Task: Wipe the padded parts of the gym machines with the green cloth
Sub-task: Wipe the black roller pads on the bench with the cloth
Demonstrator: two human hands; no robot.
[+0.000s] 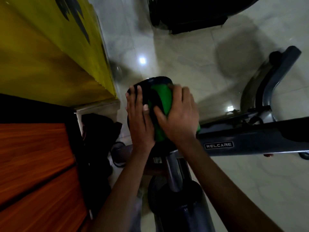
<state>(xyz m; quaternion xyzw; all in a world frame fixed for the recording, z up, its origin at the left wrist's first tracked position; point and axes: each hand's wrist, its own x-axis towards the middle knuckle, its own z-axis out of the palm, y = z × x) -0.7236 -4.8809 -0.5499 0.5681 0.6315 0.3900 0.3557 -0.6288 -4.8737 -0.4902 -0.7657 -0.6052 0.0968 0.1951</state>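
Observation:
A black padded seat [151, 84] of a dark grey gym machine [250, 136] sits at the centre of the view. The green cloth [163, 97] lies over the pad's right part. My right hand [180, 114] lies on top of the cloth, fingers wrapped over it and the pad's right side, thumb pressing the cloth. My left hand [138, 118] rests flat on the pad's left side, fingers straight and pointing away from me. Most of the pad is hidden under both hands.
A yellow wall [50, 52] and a wooden door [33, 164] stand close on the left, with a dark bundle [98, 131] on the floor beside them. The machine's frame runs right and curves up. Another black machine [192, 15] stands further back on the pale tiled floor.

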